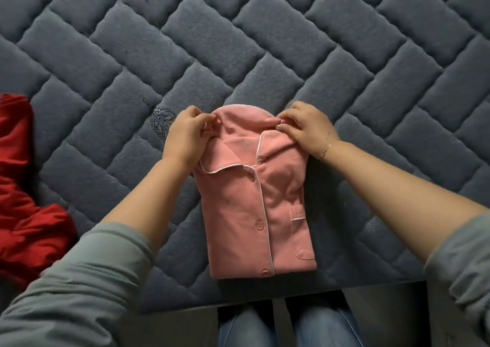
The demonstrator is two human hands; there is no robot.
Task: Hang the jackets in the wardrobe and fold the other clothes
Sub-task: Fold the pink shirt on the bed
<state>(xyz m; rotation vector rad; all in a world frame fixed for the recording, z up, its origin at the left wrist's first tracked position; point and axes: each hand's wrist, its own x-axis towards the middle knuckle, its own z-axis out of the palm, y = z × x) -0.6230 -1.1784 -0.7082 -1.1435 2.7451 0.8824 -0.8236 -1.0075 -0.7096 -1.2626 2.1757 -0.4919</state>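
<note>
The pink pyjama top (258,201) lies on the quilted grey mattress (265,42), close to its near edge and directly in front of the person. It is already folded to a narrow rectangle, buttoned front up, pocket visible on its right half. Only the collar end remains untidy.

The left hand (185,134) pinches the fabric at the left corner of the collar, fingers curled on it. The right hand (305,128) pinches the right corner likewise, thumb and fingers closed on the cloth. Judged from this, the fold of this garment is nearly done; the collar is being squared or tucked.

A red garment (23,187) lies unfolded at the left edge of the view, well apart from the pink top. It appears to be padded, possibly a jacket, though too little shows to be sure. It remains to be dealt with. No wardrobe is in view.

The near mattress edge runs just below the folded top's hem; little margin there. Beyond and to the right, the mattress surface offers ample room for moving.
</note>
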